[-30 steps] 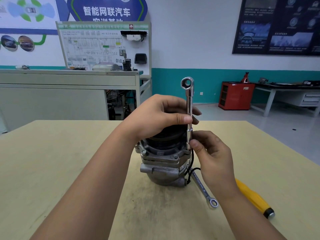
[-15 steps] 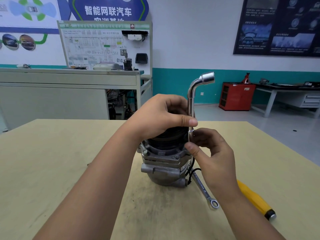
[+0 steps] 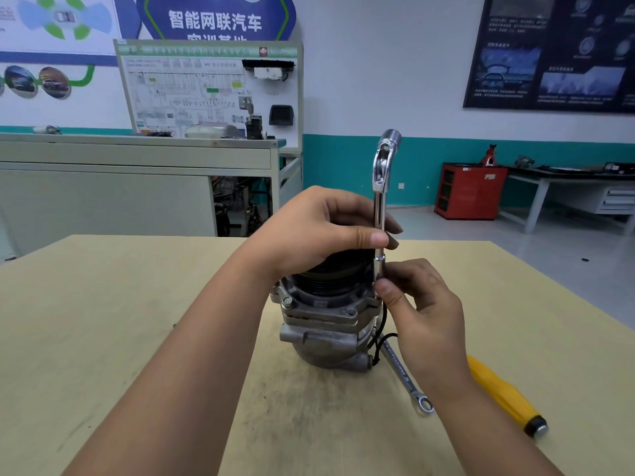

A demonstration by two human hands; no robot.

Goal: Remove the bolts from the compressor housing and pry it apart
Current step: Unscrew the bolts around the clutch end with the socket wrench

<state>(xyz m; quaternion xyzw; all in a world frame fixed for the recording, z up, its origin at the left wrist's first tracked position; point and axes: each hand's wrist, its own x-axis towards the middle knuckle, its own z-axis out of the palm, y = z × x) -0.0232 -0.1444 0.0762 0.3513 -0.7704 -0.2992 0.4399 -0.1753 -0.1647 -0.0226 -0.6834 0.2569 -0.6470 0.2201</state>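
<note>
Spun L-wrench (image 3: 379, 207) further vs 0.5 s ago, bent head ended aimed away; kept left hand (image 3: 319, 228) grip pinched on shaft, right hand (image 3: 422, 310) grip pinched on socket end, at rim of compressor housing (image 3: 323, 324) stood upright mid-surface (image 3: 103, 321); prob backed hidden bolt out some, front bolts (image 3: 288, 300) left in.

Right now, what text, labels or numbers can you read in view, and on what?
"智能网联汽车": blue wall sign; the line below it is half hidden.
"HV": wiring-diagram board; the rest is too small.
Dark wall poster: too small.
Combination wrench: engraving blurred.
Compressor housing: marking unreadable.
</note>
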